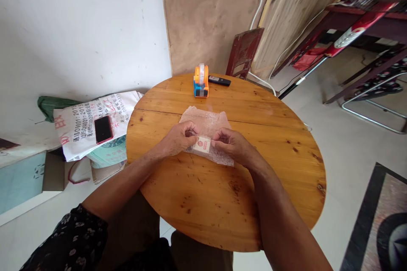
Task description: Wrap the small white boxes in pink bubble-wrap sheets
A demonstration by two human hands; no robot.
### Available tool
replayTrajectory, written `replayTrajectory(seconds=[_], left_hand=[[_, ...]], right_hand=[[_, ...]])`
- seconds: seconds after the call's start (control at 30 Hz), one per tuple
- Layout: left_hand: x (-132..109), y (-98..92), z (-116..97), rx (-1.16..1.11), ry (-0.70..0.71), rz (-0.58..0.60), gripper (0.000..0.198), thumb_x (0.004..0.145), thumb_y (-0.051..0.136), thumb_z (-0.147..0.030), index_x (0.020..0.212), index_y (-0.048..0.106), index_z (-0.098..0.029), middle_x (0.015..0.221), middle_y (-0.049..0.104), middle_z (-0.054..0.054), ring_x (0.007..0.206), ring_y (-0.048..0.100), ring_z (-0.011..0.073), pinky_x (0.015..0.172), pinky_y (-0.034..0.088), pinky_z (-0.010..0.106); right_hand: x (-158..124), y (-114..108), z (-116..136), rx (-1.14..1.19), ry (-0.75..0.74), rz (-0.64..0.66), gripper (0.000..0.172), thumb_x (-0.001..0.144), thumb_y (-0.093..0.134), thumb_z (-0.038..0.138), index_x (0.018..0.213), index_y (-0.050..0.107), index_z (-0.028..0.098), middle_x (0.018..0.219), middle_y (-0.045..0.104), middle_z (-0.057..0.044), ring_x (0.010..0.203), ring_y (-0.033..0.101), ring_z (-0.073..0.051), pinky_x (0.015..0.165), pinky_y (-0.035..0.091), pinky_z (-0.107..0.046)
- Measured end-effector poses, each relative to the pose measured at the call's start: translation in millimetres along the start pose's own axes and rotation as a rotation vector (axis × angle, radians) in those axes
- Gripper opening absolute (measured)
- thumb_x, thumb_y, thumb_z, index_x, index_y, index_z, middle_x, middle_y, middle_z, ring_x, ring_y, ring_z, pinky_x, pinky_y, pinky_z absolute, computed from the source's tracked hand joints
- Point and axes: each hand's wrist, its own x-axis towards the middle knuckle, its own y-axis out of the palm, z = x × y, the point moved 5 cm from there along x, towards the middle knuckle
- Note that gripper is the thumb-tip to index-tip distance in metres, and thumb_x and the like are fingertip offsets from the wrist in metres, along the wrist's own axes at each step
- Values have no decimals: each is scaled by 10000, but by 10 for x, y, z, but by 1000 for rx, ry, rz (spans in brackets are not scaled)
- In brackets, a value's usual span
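A small white box (202,145) with red print lies on a sheet of bubble wrap (206,117) near the middle of the round wooden table. At the box's left end, my left hand (180,137) is closed, thumb and fingers gripping its edge. From the other side my right hand (229,143) pinches the right end with curled fingers. Clear wrap spreads out behind the box and shows at its front right; whether a layer covers the box I cannot tell. Some fingertips are hidden by the hands.
An orange and blue tape dispenser (201,81) stands at the table's (280,152) far edge, a black remote (219,81) beside it. Left of the table, a red-edged phone (103,129) rests on printed white sacks (76,135). A dark red chair (244,53) stands behind.
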Motion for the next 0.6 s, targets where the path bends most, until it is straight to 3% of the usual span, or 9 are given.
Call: replayTrajectory(seconds=[0.1, 0.17, 0.3, 0.47, 0.6], left_hand=[[10, -1, 20, -11, -2, 11, 185, 671, 659, -244, 810, 571, -158, 697, 577, -36, 562, 501, 69, 501, 398, 174], [14, -3, 26, -7, 1, 19, 159, 687, 644, -234, 810, 579, -156, 696, 580, -34, 567, 507, 70, 507, 400, 174], [18, -6, 5, 14, 26, 33, 122, 705, 625, -216, 803, 589, -153, 724, 599, -24, 594, 518, 74, 520, 402, 174], [24, -7, -19, 34, 51, 48, 117, 716, 618, -227, 807, 595, -157, 708, 597, -26, 589, 499, 74, 506, 376, 170], [27, -11, -20, 28, 37, 52, 139, 722, 631, -239, 829, 605, -154, 700, 602, -30, 563, 493, 68, 494, 364, 171]], right_hand=[[9, -23, 70, -182, -145, -129, 94, 701, 598, 242, 775, 548, 213, 717, 591, -2, 642, 523, -155, 584, 412, -273], [-17, -20, 168, -279, -283, -221, 131, 698, 546, 158, 813, 564, 219, 825, 619, -34, 741, 564, -182, 654, 445, -296], [-99, 91, 355, -349, -522, -236, 205, 723, 493, 92, 832, 609, 220, 916, 638, -75, 883, 587, -227, 782, 475, -355], [-137, 185, 422, -420, -605, -213, 145, 836, 538, 186, 881, 670, 223, 981, 678, -90, 953, 588, -250, 867, 468, -400], [-108, 177, 396, -481, -631, -209, 160, 868, 559, 261, 963, 676, 209, 1006, 672, -111, 953, 591, -255, 845, 480, -396]])
